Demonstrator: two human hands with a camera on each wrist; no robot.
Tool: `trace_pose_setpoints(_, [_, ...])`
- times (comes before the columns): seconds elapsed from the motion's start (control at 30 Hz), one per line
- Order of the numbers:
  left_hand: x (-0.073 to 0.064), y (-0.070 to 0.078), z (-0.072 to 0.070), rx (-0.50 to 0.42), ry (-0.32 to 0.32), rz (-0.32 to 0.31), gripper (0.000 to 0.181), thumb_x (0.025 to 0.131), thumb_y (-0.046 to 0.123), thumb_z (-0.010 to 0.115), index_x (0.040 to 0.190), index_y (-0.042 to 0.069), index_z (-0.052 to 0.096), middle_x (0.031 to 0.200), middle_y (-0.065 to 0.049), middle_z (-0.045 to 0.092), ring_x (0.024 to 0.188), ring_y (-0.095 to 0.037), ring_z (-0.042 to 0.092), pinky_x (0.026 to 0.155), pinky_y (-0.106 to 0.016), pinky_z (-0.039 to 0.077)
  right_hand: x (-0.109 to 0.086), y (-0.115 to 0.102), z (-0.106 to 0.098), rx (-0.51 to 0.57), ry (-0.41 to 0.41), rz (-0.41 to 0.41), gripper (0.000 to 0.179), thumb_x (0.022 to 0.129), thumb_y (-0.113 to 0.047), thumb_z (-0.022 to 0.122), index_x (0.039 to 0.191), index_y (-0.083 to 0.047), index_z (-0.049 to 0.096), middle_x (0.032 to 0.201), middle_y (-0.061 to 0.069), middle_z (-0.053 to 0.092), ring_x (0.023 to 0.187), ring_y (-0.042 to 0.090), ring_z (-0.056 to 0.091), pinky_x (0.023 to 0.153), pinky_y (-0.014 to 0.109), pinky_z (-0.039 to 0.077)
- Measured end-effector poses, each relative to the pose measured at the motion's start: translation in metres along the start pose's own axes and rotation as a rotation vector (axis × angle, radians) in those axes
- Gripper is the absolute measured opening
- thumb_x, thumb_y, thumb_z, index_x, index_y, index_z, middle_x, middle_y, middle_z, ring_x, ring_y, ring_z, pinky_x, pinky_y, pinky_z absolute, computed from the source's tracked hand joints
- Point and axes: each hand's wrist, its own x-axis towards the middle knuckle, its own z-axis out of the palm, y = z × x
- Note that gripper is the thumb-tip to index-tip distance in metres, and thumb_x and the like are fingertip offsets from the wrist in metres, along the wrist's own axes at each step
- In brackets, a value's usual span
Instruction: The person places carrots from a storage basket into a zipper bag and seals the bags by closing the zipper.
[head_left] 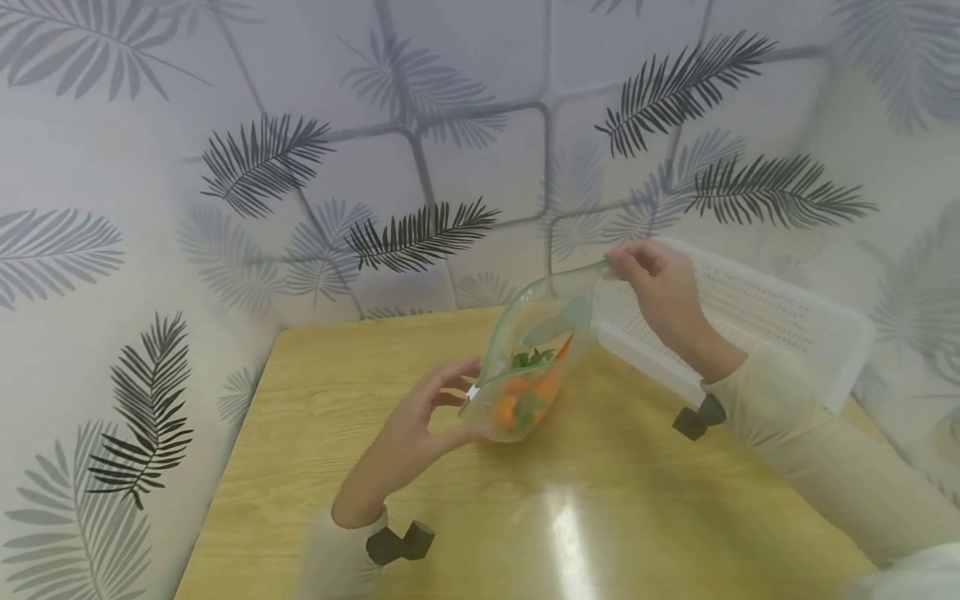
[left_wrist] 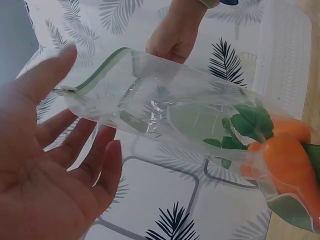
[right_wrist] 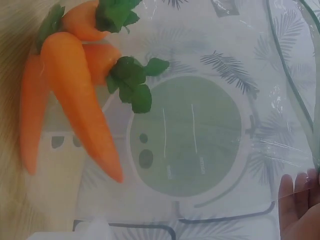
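Note:
Between both hands hangs a clear zip bag [head_left: 551, 333] with a green seal strip and a green printed oval. Several orange carrots [left_wrist: 287, 160] with leafy green tops lie at its bottom, one with its tip pointing up the side. My right hand [head_left: 663, 292] pinches the far upper corner of the bag at the seal. Opposite it, my left hand [head_left: 416, 421] touches the near corner by a small white slider [head_left: 471, 393]. In the left wrist view, the left thumb and fingers are spread apart, with the bag's corner between them. The mouth gapes in the head view.
A white perforated basket [head_left: 817, 333] stands at the back right, partly behind the right forearm. Under the hands is a wood-grain table [head_left: 300, 467], which meets a leaf-patterned wall covering [head_left: 480, 167] at the back and sides.

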Motion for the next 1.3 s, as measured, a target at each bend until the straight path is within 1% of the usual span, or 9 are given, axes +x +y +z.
trace_pose_setpoints(0.17, [-0.001,-0.005,-0.004,0.019,0.216,-0.061,0.039,0.084,-0.008,0.063,0.121,-0.006,0.052,0.112,-0.016,0.059,0.1,-0.021,0.054,0.082,-0.035,0.051,-0.002,-0.009,-0.001,0.03,0.025,-0.01,0.021,0.093,-0.009,0.056,0.096,0.011,0.06,0.082,-0.003,0.066,0.074,0.01,0.064,0.079,0.02,0.05])
trace_pose_setpoints(0.27, [-0.001,-0.009,-0.006,0.015,0.291,-0.098,0.028,0.086,-0.005,0.061,0.114,-0.005,0.057,0.105,-0.016,0.061,0.092,-0.018,0.058,0.077,-0.027,0.052,-0.003,-0.011,-0.002,0.045,0.029,-0.012,0.02,0.093,-0.009,0.056,0.096,0.011,0.06,0.081,-0.001,0.067,0.073,0.01,0.064,0.078,0.021,0.051])
trace_pose_setpoints(0.4, [0.001,-0.015,-0.01,-0.044,0.403,-0.168,0.021,0.087,0.0,0.063,0.107,-0.005,0.06,0.098,-0.012,0.063,0.084,-0.014,0.061,0.075,-0.024,0.052,-0.004,-0.011,-0.004,0.046,0.033,-0.02,0.02,0.093,-0.009,0.058,0.095,0.011,0.061,0.08,-0.003,0.066,0.071,0.012,0.064,0.075,0.021,0.052])
trace_pose_setpoints(0.53, [0.005,-0.019,-0.014,-0.114,0.5,-0.223,0.018,0.086,0.004,0.066,0.101,-0.005,0.062,0.091,-0.006,0.064,0.081,-0.014,0.062,0.077,-0.029,0.053,-0.004,-0.01,-0.007,0.056,0.036,-0.034,0.018,0.092,-0.008,0.059,0.093,0.01,0.062,0.083,-0.007,0.065,0.069,0.014,0.062,0.071,0.022,0.052])
trace_pose_setpoints(0.67, [0.008,-0.023,-0.02,-0.132,0.547,-0.24,0.017,0.087,0.009,0.065,0.098,-0.003,0.062,0.085,-0.002,0.064,0.078,-0.016,0.062,0.078,-0.033,0.053,-0.005,-0.01,-0.011,0.036,0.045,-0.057,0.014,0.09,-0.007,0.06,0.092,0.007,0.064,0.085,-0.004,0.066,0.067,0.014,0.062,0.07,0.02,0.052])
trace_pose_setpoints(0.9, [0.02,-0.023,-0.031,-0.128,0.598,-0.154,0.016,0.088,0.009,0.064,0.095,-0.006,0.063,0.082,-0.005,0.065,0.073,-0.017,0.061,0.074,-0.029,0.054,-0.006,-0.016,-0.018,0.009,0.063,-0.078,0.016,0.089,-0.004,0.061,0.089,0.011,0.061,0.075,0.006,0.065,0.063,0.013,0.06,0.067,0.018,0.05])
trace_pose_setpoints(1.0, [0.025,-0.021,-0.033,-0.128,0.62,-0.119,0.015,0.088,0.007,0.063,0.095,-0.007,0.063,0.082,-0.004,0.064,0.072,-0.016,0.061,0.073,-0.027,0.054,-0.006,-0.021,-0.021,0.009,0.068,-0.101,0.016,0.089,-0.005,0.061,0.088,0.011,0.061,0.073,0.004,0.063,0.063,0.012,0.059,0.066,0.018,0.049])
trace_pose_setpoints(1.1, [0.029,-0.02,-0.035,-0.141,0.651,-0.087,0.011,0.088,0.006,0.063,0.093,-0.004,0.065,0.081,-0.003,0.065,0.071,-0.015,0.061,0.073,-0.026,0.053,-0.007,-0.027,-0.023,-0.003,0.088,-0.146,0.015,0.089,-0.003,0.062,0.086,0.011,0.061,0.074,0.001,0.063,0.063,0.012,0.058,0.064,0.017,0.048])
trace_pose_setpoints(1.3, [0.034,-0.031,-0.035,-0.215,0.735,-0.029,0.009,0.088,0.007,0.064,0.093,0.0,0.066,0.082,-0.006,0.064,0.068,-0.017,0.058,0.07,-0.027,0.054,-0.009,-0.037,-0.026,0.027,0.112,-0.252,0.004,0.085,0.009,0.06,0.083,0.012,0.06,0.078,0.002,0.063,0.06,0.011,0.056,0.061,0.017,0.049])
